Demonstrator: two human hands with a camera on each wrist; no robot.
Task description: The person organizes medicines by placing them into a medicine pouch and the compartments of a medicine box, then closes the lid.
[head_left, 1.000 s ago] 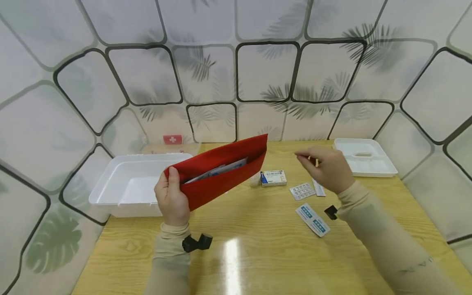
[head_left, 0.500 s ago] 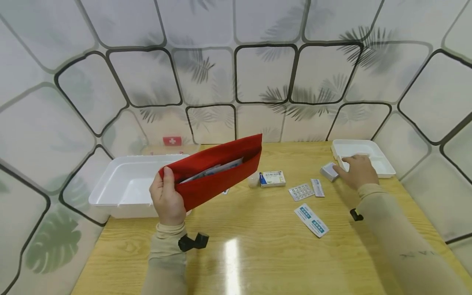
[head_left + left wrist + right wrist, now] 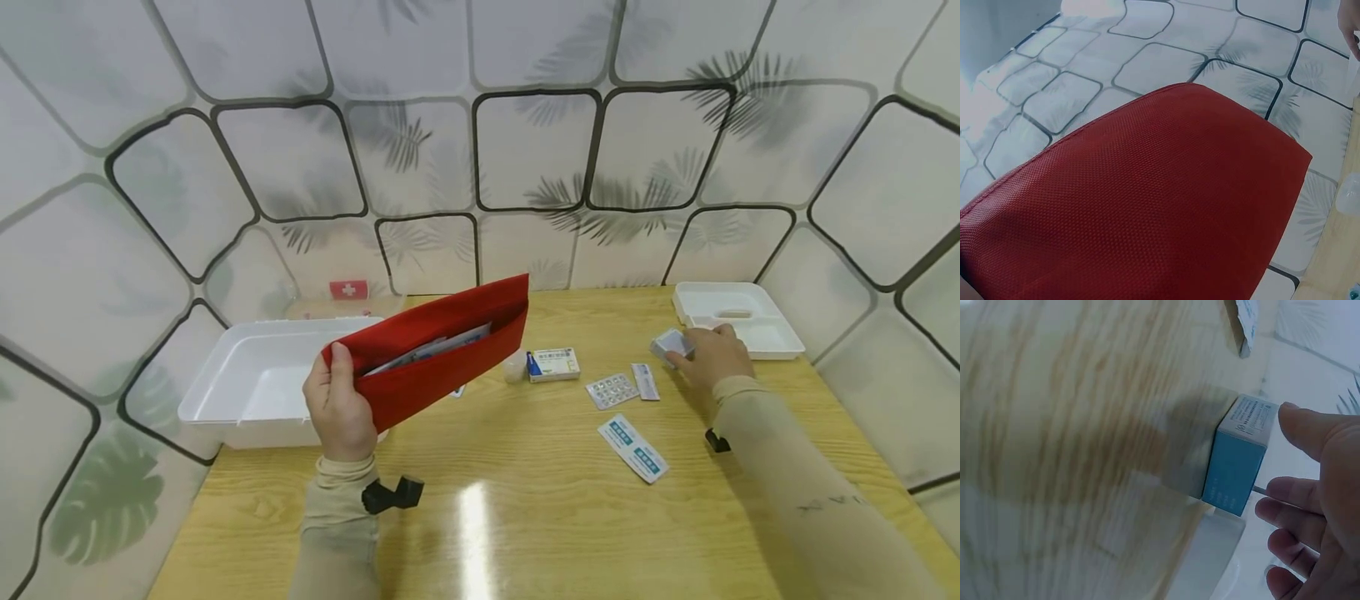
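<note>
My left hand [image 3: 345,408] grips the near left end of a red fabric pouch [image 3: 450,358], thumb on the front. The pouch is held tilted above the table with its mouth open; white packets [image 3: 450,343] show inside. In the left wrist view the pouch [image 3: 1147,200] covers most of the scene. At the right, my right hand [image 3: 716,357] pinches a small medicine box [image 3: 670,346] on the table. The right wrist view shows its blue side [image 3: 1235,472], the thumb at one end and the index fingertip partly hidden behind it.
A white first-aid case [image 3: 255,375] stands at left, a white tray [image 3: 750,308] at back right. Between them lie a medicine carton [image 3: 553,365], a small translucent container [image 3: 514,367], a blister pack [image 3: 612,390], a small packet [image 3: 645,381] and a blue-and-white strip [image 3: 633,448].
My right hand has moved from above the table to the right and down to the small box, then closed in on it. The left hand and pouch have shifted slightly left.
</note>
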